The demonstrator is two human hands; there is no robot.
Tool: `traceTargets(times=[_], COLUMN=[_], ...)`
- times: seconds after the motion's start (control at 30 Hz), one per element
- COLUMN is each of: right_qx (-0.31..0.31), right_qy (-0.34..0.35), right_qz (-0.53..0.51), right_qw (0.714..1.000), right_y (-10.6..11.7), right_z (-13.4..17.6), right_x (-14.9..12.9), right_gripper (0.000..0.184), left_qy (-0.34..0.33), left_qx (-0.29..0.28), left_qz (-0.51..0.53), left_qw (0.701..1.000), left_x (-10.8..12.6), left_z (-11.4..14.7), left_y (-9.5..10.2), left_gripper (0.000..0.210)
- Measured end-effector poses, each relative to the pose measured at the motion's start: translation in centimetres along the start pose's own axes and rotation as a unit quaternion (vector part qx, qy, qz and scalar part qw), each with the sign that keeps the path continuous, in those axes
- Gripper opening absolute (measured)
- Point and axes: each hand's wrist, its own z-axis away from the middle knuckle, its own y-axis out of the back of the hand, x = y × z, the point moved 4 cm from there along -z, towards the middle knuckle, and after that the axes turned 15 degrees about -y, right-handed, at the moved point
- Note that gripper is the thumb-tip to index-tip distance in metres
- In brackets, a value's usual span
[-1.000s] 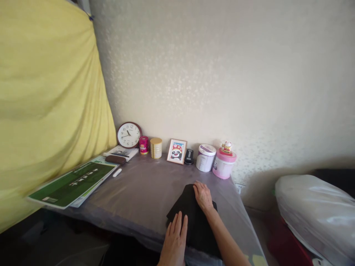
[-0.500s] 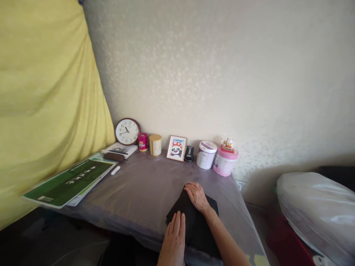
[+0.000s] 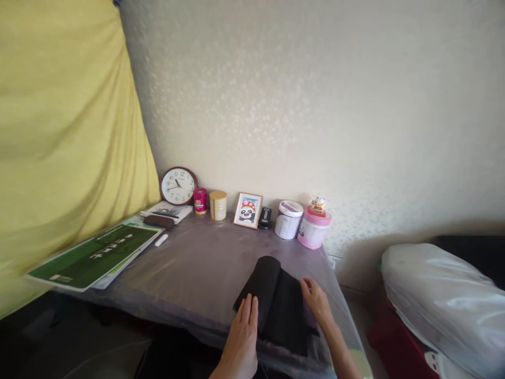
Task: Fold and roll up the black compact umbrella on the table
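A folded piece of black cloth (image 3: 272, 300) lies near the table's front right, with a raised, rounded fold along its left part. My left hand (image 3: 243, 329) rests flat against the cloth's near left edge, fingers stretched out side by side. At the cloth's upper right edge, my right hand (image 3: 315, 300) has its fingers curled, with thumb and fingertips pinching that edge. Part of the cloth's lower left is hidden behind my left hand.
Along the wall stand a round clock (image 3: 179, 186), a pink can (image 3: 200, 201), a yellow-lidded tin (image 3: 218, 205), a framed panda picture (image 3: 248, 210) and two tubs (image 3: 289, 220). Green printed sheets (image 3: 97, 255) overhang the left edge. A plastic-covered bundle (image 3: 442, 300) stands right of the table.
My right hand has moved from the top of the black cloth to its right edge, and its fingers have curled. The cloth's left fold now stands up more. My left hand stays nearly in place.
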Motion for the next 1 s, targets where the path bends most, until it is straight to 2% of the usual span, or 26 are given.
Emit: traceTargets(times=[0.07, 0.17, 0.27, 0.33, 0.47, 0.63, 0.73, 0.87, 1.0], right_qx=[-0.045, -0.079, -0.112, -0.160, -0.246, -0.280, -0.285, -0.288, -0.270], right_qy=[-0.045, -0.106, -0.166, -0.183, -0.157, -0.114, -0.105, -0.114, -0.097], right_qz=[-0.024, -0.083, -0.165, -0.210, -0.295, -0.343, -0.355, -0.350, -0.305], right_qw=[0.998, 0.988, 0.966, 0.947, 0.910, 0.889, 0.884, 0.884, 0.908], right_y=[0.3, 0.6, 0.9, 0.8, 0.6, -0.3, -1.8, -4.3, -6.1], right_z=[1.0, 2.2, 3.3, 4.0, 4.9, 4.3, 3.8, 3.5, 3.4], right_x=[0.5, 0.2, -0.5, -1.5, -4.6, -9.2, -11.2, -12.1, -12.0], right_gripper=[0.035, 0.042, 0.050, 0.048, 0.038, 0.033, 0.036, 0.035, 0.034], left_qy=[0.000, -0.004, 0.001, 0.001, -0.004, 0.000, 0.009, 0.011, 0.011], left_qx=[0.000, 0.009, 0.026, 0.034, 0.041, 0.033, 0.014, 0.004, 0.006], left_qz=[-0.003, 0.003, 0.012, 0.015, 0.023, 0.019, 0.002, -0.005, -0.003], left_qw=[1.000, 1.000, 1.000, 0.999, 0.999, 0.999, 1.000, 1.000, 1.000], left_x=[0.1, 0.0, -0.2, -0.4, -0.5, -0.2, 0.0, 0.0, -0.2], left_z=[0.1, 0.2, 0.3, 0.3, 0.3, 0.2, 0.1, 0.0, 0.0], left_y=[0.1, 0.0, -0.2, -0.4, -0.5, -0.1, 0.1, 0.2, 0.2], left_gripper=[0.092, 0.092, 0.092, 0.093, 0.094, 0.093, 0.094, 0.094, 0.092])
